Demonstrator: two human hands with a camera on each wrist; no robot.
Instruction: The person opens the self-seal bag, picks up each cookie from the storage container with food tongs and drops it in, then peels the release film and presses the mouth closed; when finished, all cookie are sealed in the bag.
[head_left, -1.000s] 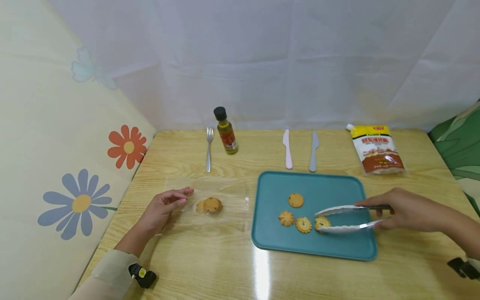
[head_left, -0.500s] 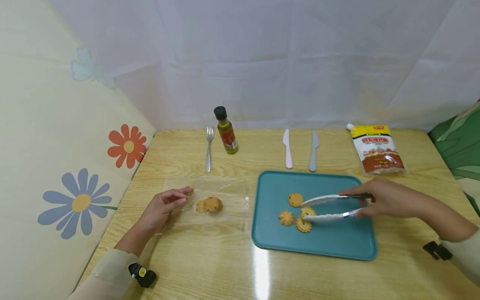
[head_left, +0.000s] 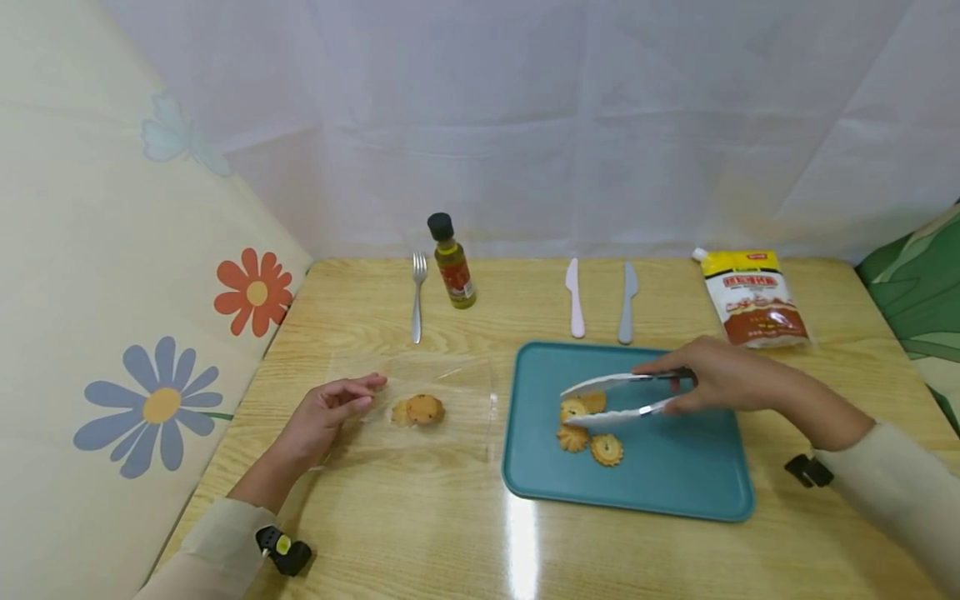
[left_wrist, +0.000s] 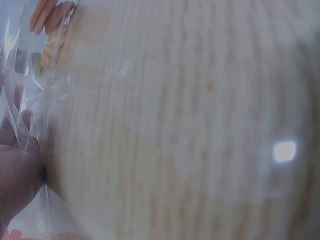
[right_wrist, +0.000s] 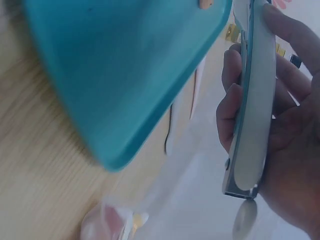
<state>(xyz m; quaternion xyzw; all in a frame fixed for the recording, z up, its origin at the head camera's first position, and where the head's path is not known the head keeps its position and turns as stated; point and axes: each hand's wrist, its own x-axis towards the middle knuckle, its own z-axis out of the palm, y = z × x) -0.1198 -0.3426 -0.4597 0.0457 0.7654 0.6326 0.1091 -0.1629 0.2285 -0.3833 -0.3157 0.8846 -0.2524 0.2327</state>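
Head view: teal tray [head_left: 667, 479] on the wooden table, four cookies in its left half; a scalloped cookie [head_left: 574, 408] lies between the tips of the tongs [head_left: 609, 416], a plain cookie [head_left: 595, 402] partly behind it; a star-shaped cookie [head_left: 572, 440] and another scalloped one [head_left: 607, 450] sit nearer the person; whether the tongs' cookie is lifted, I cannot tell.

Left of the tray, a clear bag [head_left: 450, 450] with stacked cookies [head_left: 425, 409] inside; beyond the tray's far left corner, an upright bottle [head_left: 456, 275] part-filled with yellowish liquid; beyond its far right corner, a spouted pouch [head_left: 757, 304], contents hidden.

Tongs' long axis roughly follows the tray's length; tips point left, tilted slightly toward the person; right hand [head_left: 712, 375] grips them over the tray's right part, thumb opposite fingers.

Left hand [head_left: 326, 417] well left of the tray, at the bag's outer end, fingers loosely bent; whether it pinches the film, I cannot tell.

Left wrist view adds film crossing the fingers; right wrist view adds the tongs' hinge end, covered by the hand in head view.
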